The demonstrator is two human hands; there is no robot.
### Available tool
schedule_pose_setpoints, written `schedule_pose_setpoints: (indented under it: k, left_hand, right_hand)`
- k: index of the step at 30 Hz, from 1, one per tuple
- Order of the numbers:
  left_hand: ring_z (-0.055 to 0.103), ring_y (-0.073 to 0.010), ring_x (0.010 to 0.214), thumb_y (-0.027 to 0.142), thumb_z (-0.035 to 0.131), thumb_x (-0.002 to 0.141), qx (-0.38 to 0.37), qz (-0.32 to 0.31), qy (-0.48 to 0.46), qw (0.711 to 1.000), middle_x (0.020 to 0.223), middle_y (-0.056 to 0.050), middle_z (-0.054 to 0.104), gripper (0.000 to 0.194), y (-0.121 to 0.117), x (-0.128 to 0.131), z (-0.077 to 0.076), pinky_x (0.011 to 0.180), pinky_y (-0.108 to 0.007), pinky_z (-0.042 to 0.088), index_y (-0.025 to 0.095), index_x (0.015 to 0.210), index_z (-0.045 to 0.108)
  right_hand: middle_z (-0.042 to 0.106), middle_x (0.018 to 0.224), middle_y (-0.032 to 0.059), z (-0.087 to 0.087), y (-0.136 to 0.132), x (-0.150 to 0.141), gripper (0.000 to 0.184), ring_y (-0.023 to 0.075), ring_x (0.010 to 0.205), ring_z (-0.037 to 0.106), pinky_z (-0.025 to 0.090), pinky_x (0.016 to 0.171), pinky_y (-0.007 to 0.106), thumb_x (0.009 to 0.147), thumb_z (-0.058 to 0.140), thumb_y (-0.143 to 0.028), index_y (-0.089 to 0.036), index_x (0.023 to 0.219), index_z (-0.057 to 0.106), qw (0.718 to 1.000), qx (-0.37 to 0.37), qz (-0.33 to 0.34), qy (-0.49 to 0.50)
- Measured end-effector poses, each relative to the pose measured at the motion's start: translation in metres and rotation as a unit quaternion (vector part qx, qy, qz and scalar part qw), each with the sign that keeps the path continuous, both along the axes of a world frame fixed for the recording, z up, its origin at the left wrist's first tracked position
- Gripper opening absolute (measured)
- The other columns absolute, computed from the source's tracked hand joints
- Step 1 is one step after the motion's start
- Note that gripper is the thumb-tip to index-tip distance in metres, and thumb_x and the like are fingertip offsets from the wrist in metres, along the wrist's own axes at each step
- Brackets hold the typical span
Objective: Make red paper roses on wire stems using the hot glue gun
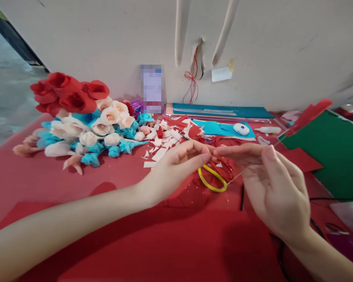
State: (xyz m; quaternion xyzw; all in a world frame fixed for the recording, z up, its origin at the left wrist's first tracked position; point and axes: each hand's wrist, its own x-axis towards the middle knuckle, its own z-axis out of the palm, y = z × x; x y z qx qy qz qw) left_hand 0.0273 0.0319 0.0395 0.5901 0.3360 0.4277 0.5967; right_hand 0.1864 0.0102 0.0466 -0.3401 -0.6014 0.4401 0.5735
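Even, moderately bright light fell across the scene, its source out of view. Soft-edged shadows darkened the red sheet [164, 243] below the left forearm [91, 223], and another broad, dim patch lay at the near right. The far wall [106, 35] looked flat grey, duller toward the right. A few pale glints showed on the clear strip [206, 112] beneath it. The left hand [182, 158] and right hand [276, 188] were slightly soft, while the floor [6, 105] at far left was hazier. Coarse pixel blocks masked the phone [152, 88]. Wide-angle stretching tilted the wall's edge and lengthened both forearms toward the borders.
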Motion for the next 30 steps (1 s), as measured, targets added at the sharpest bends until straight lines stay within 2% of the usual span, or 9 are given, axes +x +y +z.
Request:
schedule_pose_setpoints:
  k: [5, 9, 12, 16, 21, 25, 30]
  left_hand:
    - [0.058, -0.0141, 0.088, 0.021, 0.056, 0.079, -0.098, -0.058, -0.076, 0.991, 0.086, -0.001, 0.062, 0.006, -0.005, 0.003, -0.004, 0.085, -0.029, 0.043, 0.017, 0.075, 0.057]
    - [0.06, -0.0139, 0.087, 0.02, 0.06, 0.076, -0.144, -0.05, -0.123, 0.981, 0.084, 0.0, 0.065, 0.005, -0.01, 0.004, -0.005, 0.085, -0.029, 0.045, 0.017, 0.073, 0.062]
    - [0.06, -0.0135, 0.087, 0.02, 0.062, 0.074, -0.149, -0.05, -0.142, 0.977, 0.084, 0.0, 0.067, 0.004, -0.012, 0.005, -0.006, 0.085, -0.028, 0.046, 0.018, 0.074, 0.065]
    - [0.061, -0.0135, 0.089, 0.019, 0.063, 0.074, -0.155, -0.048, -0.147, 0.976, 0.081, 0.0, 0.068, 0.004, -0.013, 0.005, -0.009, 0.086, -0.028, 0.046, 0.018, 0.074, 0.067]
    - [0.062, -0.0101, 0.077, 0.021, 0.068, 0.069, -0.173, -0.047, -0.145, 0.973, 0.077, 0.002, 0.068, 0.004, -0.013, 0.005, -0.01, 0.075, -0.022, 0.05, 0.019, 0.072, 0.068]
    - [0.061, -0.008, 0.072, 0.019, 0.067, 0.071, -0.169, -0.058, -0.139, 0.974, 0.073, 0.002, 0.067, 0.001, -0.012, 0.004, -0.009, 0.071, -0.019, 0.05, 0.018, 0.071, 0.068]
    - [0.063, -0.0095, 0.072, 0.017, 0.067, 0.07, -0.148, -0.067, -0.127, 0.979, 0.074, 0.001, 0.068, 0.002, -0.01, 0.002, -0.009, 0.071, -0.02, 0.051, 0.018, 0.071, 0.068]
  right_hand:
    - [0.064, 0.096, 0.004, -0.003, -0.001, 0.0, 0.032, 0.0193, 0.094, 0.058, 0.047, 0.085, 0.035, 0.092, 0.032, -0.028, -0.02, 0.092, 0.064, 1.0, -0.013, -0.003, -0.017]
    - [0.064, 0.099, 0.0034, -0.009, -0.005, -0.001, 0.03, 0.0207, 0.098, 0.056, 0.042, 0.091, 0.041, 0.091, 0.035, -0.028, -0.022, 0.095, 0.064, 0.998, 0.016, -0.025, -0.05]
    - [0.062, 0.104, 0.0026, -0.015, -0.007, -0.002, 0.029, 0.0208, 0.104, 0.053, 0.041, 0.094, 0.041, 0.091, 0.035, -0.028, -0.024, 0.099, 0.063, 0.997, 0.023, -0.022, -0.07]
    - [0.059, 0.111, 0.0008, -0.019, -0.007, -0.002, 0.03, 0.0179, 0.104, 0.054, 0.046, 0.089, 0.034, 0.092, 0.033, -0.027, -0.027, 0.105, 0.06, 0.996, 0.005, 0.011, -0.092]
    - [0.06, 0.11, 0.0006, -0.017, -0.009, -0.002, 0.03, 0.0182, 0.103, 0.055, 0.047, 0.088, 0.034, 0.091, 0.034, -0.03, -0.028, 0.106, 0.059, 0.992, -0.02, 0.005, -0.128]
    - [0.06, 0.109, 0.0014, -0.015, -0.008, -0.004, 0.032, 0.0195, 0.103, 0.055, 0.045, 0.09, 0.037, 0.092, 0.032, -0.032, -0.027, 0.103, 0.061, 0.995, -0.021, -0.021, -0.096]
    - [0.062, 0.105, 0.0024, -0.012, -0.002, -0.005, 0.031, 0.0215, 0.104, 0.053, 0.039, 0.096, 0.043, 0.092, 0.034, -0.032, -0.023, 0.096, 0.064, 0.999, -0.005, -0.037, -0.034]
